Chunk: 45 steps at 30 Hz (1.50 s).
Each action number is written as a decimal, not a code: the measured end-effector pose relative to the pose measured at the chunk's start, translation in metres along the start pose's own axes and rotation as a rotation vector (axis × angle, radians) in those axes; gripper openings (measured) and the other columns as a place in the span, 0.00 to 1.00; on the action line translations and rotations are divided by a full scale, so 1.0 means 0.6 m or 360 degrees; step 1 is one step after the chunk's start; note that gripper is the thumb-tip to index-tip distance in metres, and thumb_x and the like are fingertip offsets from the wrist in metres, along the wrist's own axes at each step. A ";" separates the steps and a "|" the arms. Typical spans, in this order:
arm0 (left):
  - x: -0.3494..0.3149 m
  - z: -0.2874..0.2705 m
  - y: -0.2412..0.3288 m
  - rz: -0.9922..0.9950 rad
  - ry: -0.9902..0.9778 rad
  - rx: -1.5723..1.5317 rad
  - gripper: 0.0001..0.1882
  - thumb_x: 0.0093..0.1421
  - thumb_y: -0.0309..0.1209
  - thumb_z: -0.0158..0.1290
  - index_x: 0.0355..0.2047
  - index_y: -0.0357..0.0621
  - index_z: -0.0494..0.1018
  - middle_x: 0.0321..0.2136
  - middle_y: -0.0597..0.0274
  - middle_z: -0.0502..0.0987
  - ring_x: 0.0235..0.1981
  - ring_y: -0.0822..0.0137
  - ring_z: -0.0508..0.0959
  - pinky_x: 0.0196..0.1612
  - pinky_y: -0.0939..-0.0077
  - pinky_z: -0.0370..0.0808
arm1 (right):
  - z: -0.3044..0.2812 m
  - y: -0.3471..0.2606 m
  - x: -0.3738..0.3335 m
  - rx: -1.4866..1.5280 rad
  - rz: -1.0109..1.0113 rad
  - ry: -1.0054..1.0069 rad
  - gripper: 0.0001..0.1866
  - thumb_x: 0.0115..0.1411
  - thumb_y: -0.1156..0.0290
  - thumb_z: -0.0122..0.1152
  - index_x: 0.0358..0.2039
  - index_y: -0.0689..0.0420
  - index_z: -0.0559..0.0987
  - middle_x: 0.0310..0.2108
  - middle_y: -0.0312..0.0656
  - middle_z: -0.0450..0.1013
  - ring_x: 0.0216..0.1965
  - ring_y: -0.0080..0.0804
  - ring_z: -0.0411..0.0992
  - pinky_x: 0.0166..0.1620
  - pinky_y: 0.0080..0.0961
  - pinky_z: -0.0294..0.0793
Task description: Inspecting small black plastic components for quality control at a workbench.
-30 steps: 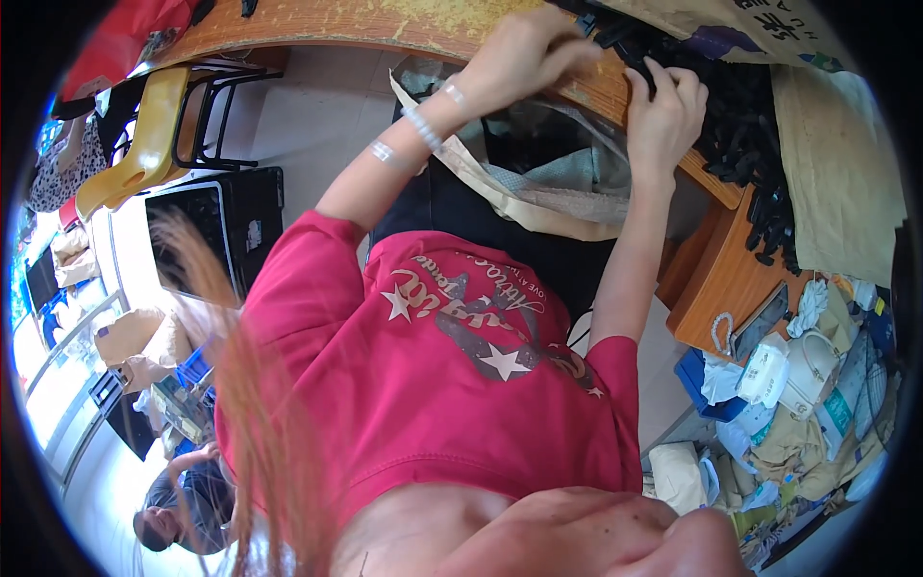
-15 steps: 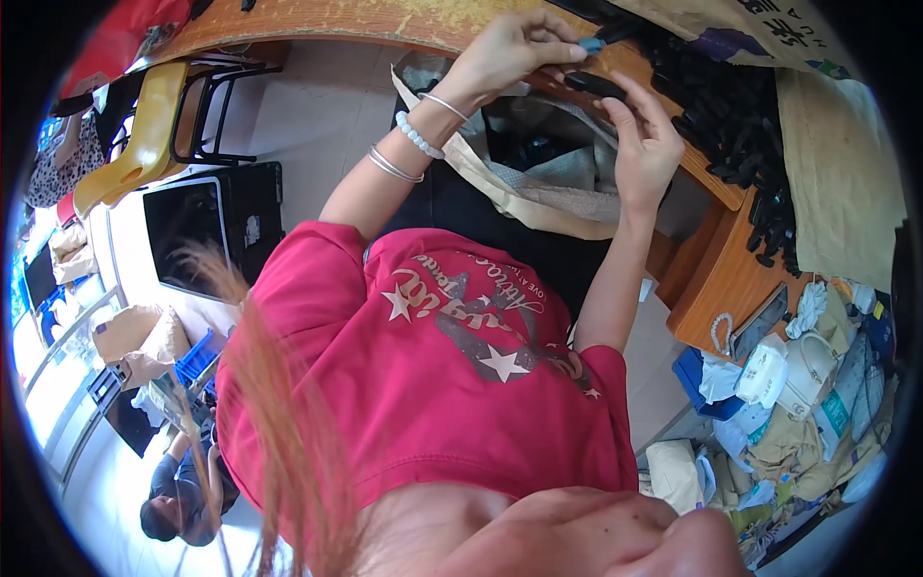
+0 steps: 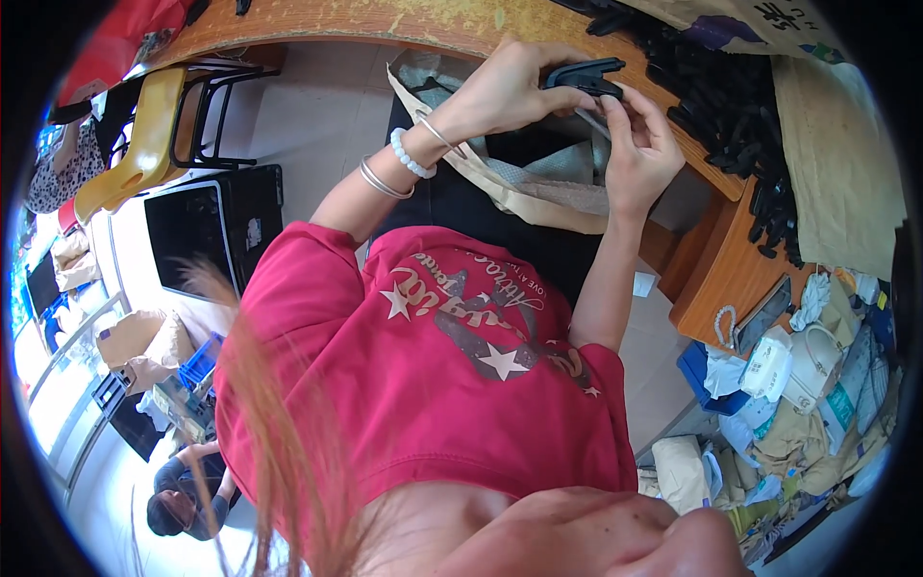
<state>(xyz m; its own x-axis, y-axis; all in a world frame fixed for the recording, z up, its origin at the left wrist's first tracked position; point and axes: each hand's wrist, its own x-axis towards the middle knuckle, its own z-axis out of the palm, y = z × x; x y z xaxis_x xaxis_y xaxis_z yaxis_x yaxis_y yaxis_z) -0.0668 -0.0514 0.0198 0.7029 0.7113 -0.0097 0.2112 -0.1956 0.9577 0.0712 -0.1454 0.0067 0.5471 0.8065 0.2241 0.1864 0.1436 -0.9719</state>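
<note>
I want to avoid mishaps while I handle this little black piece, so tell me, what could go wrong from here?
Two risks stand out. The black part is in the left hand, with fingertips of the right hand at its end, close to the open bag; a slip might drop it in there. The pile of black parts lies near the front edge of the desk, so a bump could knock some off.

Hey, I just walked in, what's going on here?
Someone in a red shirt is handling a black clip-like part: the left hand grips it, and the right hand has its fingertips at its right end. An open bag lies below; more black pieces are heaped rightward.
</note>
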 end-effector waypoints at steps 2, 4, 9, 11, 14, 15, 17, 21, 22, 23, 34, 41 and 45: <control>-0.003 0.000 -0.006 0.0213 0.0061 0.0150 0.20 0.53 0.29 0.60 0.47 0.37 0.73 0.30 0.59 0.80 0.28 0.75 0.79 0.33 0.82 0.76 | -0.004 0.003 -0.002 -0.0009 -0.0019 -0.0067 0.11 0.52 0.81 0.63 0.38 0.66 0.78 0.32 0.40 0.75 0.31 0.20 0.72 0.36 0.15 0.72; -0.005 -0.005 -0.006 0.0428 0.0121 0.0299 0.20 0.54 0.29 0.60 0.47 0.37 0.73 0.29 0.57 0.80 0.27 0.74 0.79 0.31 0.81 0.76 | -0.007 0.001 0.007 -0.0070 -0.0167 -0.0073 0.13 0.51 0.82 0.63 0.39 0.65 0.77 0.34 0.40 0.75 0.32 0.20 0.72 0.37 0.15 0.71; 0.000 -0.016 0.006 0.0740 0.0086 0.0630 0.19 0.53 0.31 0.59 0.45 0.38 0.74 0.32 0.49 0.79 0.24 0.58 0.79 0.28 0.74 0.75 | -0.021 0.002 0.003 0.0245 0.0016 -0.0170 0.18 0.50 0.83 0.64 0.43 0.64 0.73 0.38 0.39 0.72 0.35 0.20 0.70 0.39 0.14 0.71; 0.003 -0.014 0.002 0.0790 0.0087 0.0635 0.18 0.53 0.32 0.59 0.44 0.38 0.75 0.32 0.49 0.79 0.24 0.56 0.79 0.29 0.73 0.75 | -0.013 0.001 -0.001 0.0304 0.0034 -0.0108 0.17 0.50 0.84 0.63 0.43 0.64 0.74 0.37 0.39 0.72 0.35 0.20 0.70 0.40 0.14 0.71; 0.002 -0.009 -0.004 0.0835 0.0097 0.0660 0.18 0.53 0.32 0.59 0.43 0.38 0.75 0.32 0.48 0.78 0.25 0.55 0.78 0.29 0.72 0.75 | -0.011 -0.005 0.002 0.0223 0.0018 -0.0057 0.16 0.51 0.85 0.61 0.42 0.65 0.76 0.36 0.38 0.71 0.35 0.20 0.70 0.41 0.14 0.71; 0.002 -0.009 -0.005 0.0832 0.0107 0.0680 0.17 0.53 0.33 0.59 0.43 0.37 0.75 0.32 0.48 0.78 0.25 0.55 0.78 0.30 0.72 0.75 | -0.012 -0.007 0.003 0.0082 -0.0019 -0.0069 0.15 0.51 0.86 0.60 0.42 0.65 0.76 0.35 0.37 0.71 0.35 0.20 0.70 0.41 0.15 0.71; 0.001 -0.008 0.001 0.0753 0.0067 0.0653 0.18 0.53 0.33 0.59 0.43 0.37 0.75 0.31 0.48 0.78 0.26 0.55 0.78 0.30 0.71 0.75 | -0.016 0.000 0.006 0.0078 -0.0025 -0.0080 0.15 0.52 0.86 0.60 0.42 0.65 0.77 0.35 0.37 0.71 0.35 0.20 0.70 0.41 0.15 0.71; 0.000 -0.004 0.005 0.0660 0.0033 0.0600 0.18 0.53 0.33 0.59 0.43 0.37 0.75 0.31 0.47 0.78 0.26 0.54 0.78 0.30 0.71 0.75 | -0.023 0.004 0.012 0.0115 -0.0044 -0.0147 0.15 0.52 0.86 0.59 0.43 0.65 0.77 0.36 0.37 0.71 0.36 0.20 0.70 0.41 0.15 0.71; 0.000 -0.003 0.002 0.0660 0.0033 0.0601 0.18 0.53 0.33 0.59 0.43 0.37 0.75 0.31 0.47 0.78 0.26 0.54 0.78 0.30 0.71 0.75 | -0.023 0.002 0.014 0.0116 -0.0045 -0.0147 0.15 0.52 0.86 0.59 0.43 0.65 0.77 0.36 0.37 0.71 0.36 0.20 0.70 0.41 0.15 0.71; 0.001 -0.001 -0.002 0.0693 0.0041 0.0622 0.18 0.53 0.33 0.59 0.43 0.37 0.74 0.30 0.47 0.78 0.26 0.54 0.78 0.30 0.70 0.74 | -0.023 0.000 0.016 0.0165 0.0012 -0.0178 0.15 0.53 0.85 0.59 0.43 0.65 0.77 0.36 0.37 0.70 0.36 0.20 0.70 0.42 0.15 0.71; 0.011 0.001 -0.019 0.0749 -0.0012 0.0663 0.19 0.53 0.34 0.58 0.44 0.37 0.74 0.28 0.46 0.77 0.24 0.52 0.77 0.30 0.69 0.73 | -0.029 0.019 0.012 0.0097 0.0090 -0.0219 0.14 0.53 0.85 0.59 0.41 0.64 0.78 0.34 0.37 0.71 0.35 0.20 0.70 0.42 0.15 0.70; 0.011 0.008 -0.029 0.0730 -0.0052 0.0658 0.20 0.53 0.34 0.60 0.44 0.38 0.74 0.28 0.47 0.77 0.25 0.55 0.77 0.30 0.71 0.73 | -0.032 0.028 0.011 0.0130 0.0115 -0.0145 0.12 0.51 0.87 0.59 0.39 0.66 0.78 0.32 0.38 0.72 0.33 0.20 0.71 0.39 0.15 0.72; 0.009 0.007 -0.015 0.0589 -0.0128 0.0410 0.19 0.54 0.34 0.59 0.44 0.40 0.74 0.28 0.52 0.78 0.24 0.64 0.76 0.30 0.75 0.73 | -0.033 0.014 0.012 0.0133 0.0021 -0.0088 0.10 0.52 0.87 0.59 0.36 0.67 0.79 0.32 0.39 0.74 0.31 0.20 0.72 0.37 0.14 0.72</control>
<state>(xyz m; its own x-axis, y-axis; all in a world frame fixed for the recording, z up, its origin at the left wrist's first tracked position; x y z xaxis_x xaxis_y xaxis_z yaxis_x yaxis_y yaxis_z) -0.0621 -0.0485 0.0102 0.8112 0.5092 0.2875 0.0908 -0.5954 0.7983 0.0929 -0.1501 0.0016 0.5029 0.8387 0.2092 0.1095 0.1783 -0.9779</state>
